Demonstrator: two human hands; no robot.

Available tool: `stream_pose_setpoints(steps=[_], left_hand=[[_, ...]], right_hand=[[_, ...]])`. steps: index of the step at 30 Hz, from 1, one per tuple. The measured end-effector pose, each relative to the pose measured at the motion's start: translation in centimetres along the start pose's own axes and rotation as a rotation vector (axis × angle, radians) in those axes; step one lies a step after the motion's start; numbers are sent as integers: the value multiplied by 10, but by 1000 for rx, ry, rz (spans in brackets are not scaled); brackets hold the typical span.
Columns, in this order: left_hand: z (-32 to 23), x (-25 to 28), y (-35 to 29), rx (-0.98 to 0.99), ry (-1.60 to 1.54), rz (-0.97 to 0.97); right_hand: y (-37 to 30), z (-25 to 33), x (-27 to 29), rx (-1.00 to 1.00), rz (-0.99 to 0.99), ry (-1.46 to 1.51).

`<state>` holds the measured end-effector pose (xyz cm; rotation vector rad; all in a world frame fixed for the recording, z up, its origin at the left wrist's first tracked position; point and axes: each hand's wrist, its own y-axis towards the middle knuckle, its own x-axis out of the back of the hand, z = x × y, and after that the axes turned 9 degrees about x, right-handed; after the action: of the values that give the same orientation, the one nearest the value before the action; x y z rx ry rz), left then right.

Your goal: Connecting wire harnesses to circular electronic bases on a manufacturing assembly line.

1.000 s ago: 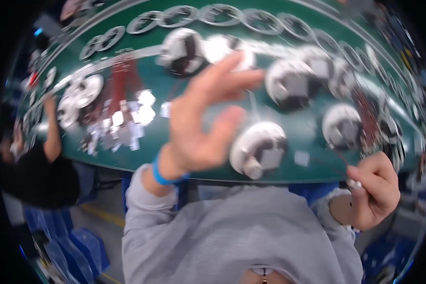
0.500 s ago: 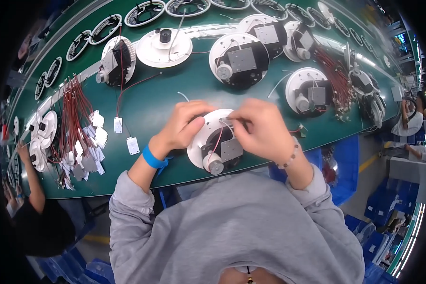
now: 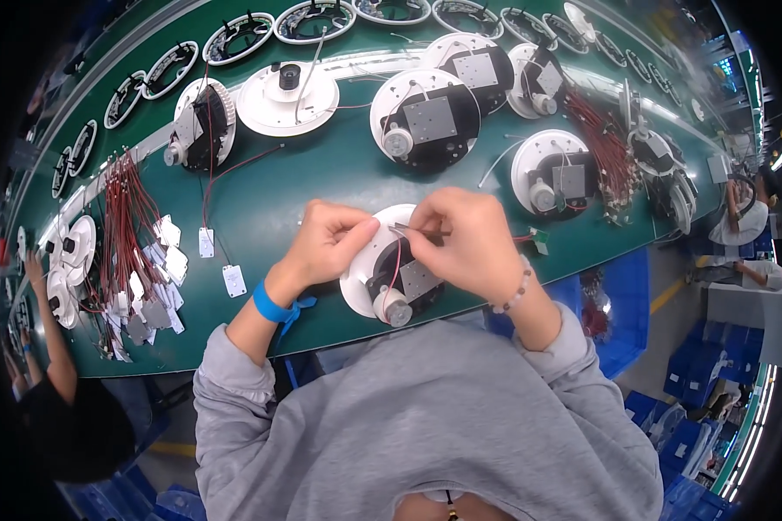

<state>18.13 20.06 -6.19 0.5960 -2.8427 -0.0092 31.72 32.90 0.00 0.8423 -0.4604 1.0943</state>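
On the green table before me lies a white round plate (image 3: 361, 276) carrying a black base, a grey square metal plate (image 3: 420, 280) and a small round motor (image 3: 394, 310). A red wire rises from the motor toward my fingers. My left hand (image 3: 328, 241), with a blue wristband, is closed at the plate's upper left edge, thumb against forefinger; what they pinch is hidden. Over the plate's upper right, my right hand (image 3: 465, 239) grips a thin dark metal tool that looks like tweezers (image 3: 399, 228). Its tips are at the top of the plate, near the wire.
Similar motor assemblies (image 3: 427, 121) stand across the table's middle and right. A bundle of red wires with white boards (image 3: 152, 260) lies left; another red bundle (image 3: 601, 156) lies right. White rings (image 3: 314, 19) line the far side. A co-worker's arm (image 3: 54, 334) reaches in at left.
My left fingers have drawn together into a pinch at the plate's edge. The thin tool in my right hand now shows more clearly. The whole view has shifted slightly.
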Motion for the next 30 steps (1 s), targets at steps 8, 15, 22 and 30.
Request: stream_pose_setpoints(steps=[8,15,22,30], left_hand=[[-7,-3,-1,112,-90,20],[4,-9,-2,316,-336,109],[-3,-2,-4,481,-762,277],[11,-9,-6,541,-661,185]], right_hand=[[9,-13,6,-254,164,280],[16,-8,-5,-260,96,279],[7,-19,-9,113,-40,139],[1,-7,-2,35,28,60]])
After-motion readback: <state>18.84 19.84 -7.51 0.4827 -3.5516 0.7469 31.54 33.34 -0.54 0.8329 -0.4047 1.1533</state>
